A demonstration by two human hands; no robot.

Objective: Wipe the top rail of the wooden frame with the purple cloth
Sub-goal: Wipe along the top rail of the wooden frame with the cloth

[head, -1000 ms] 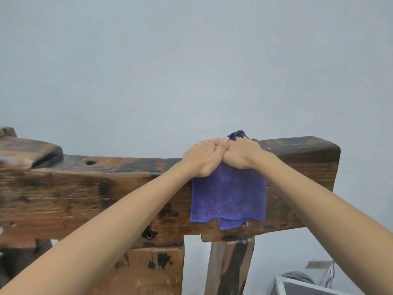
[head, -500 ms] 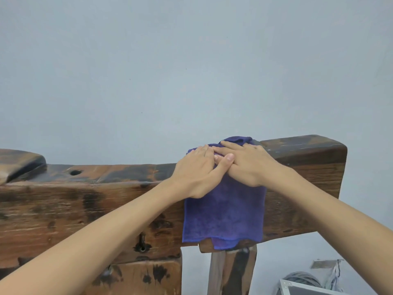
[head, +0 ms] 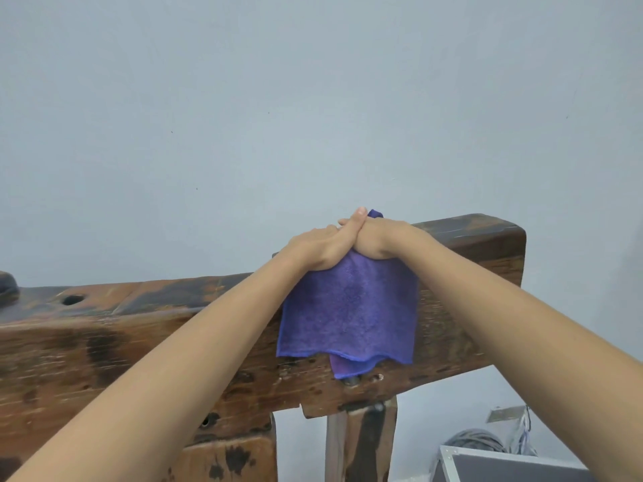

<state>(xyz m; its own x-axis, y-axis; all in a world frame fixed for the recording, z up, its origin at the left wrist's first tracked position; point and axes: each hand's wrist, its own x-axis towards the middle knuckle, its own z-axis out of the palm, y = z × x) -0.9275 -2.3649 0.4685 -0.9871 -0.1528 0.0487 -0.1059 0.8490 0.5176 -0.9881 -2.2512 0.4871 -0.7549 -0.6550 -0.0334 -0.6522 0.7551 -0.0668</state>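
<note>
A purple cloth (head: 348, 314) is draped over the top rail (head: 167, 293) of a dark, worn wooden frame and hangs down its near face. My left hand (head: 313, 248) and my right hand (head: 379, 238) lie side by side on the cloth at the rail's top, pressing it down, thumbs touching. The fingers curl over the far edge and are mostly hidden. The hands sit toward the rail's raised right end (head: 480, 231).
A round hole (head: 72, 300) marks the rail's top at the left. Wooden legs (head: 362, 443) stand below the rail. A grey case with metal edging (head: 494, 464) and coiled cable (head: 476, 441) lie on the floor at the lower right. A plain wall is close behind.
Both hands have pushed forward over the rail's far edge with the cloth, fingers going from flat to curled over. The view has shifted slightly.
</note>
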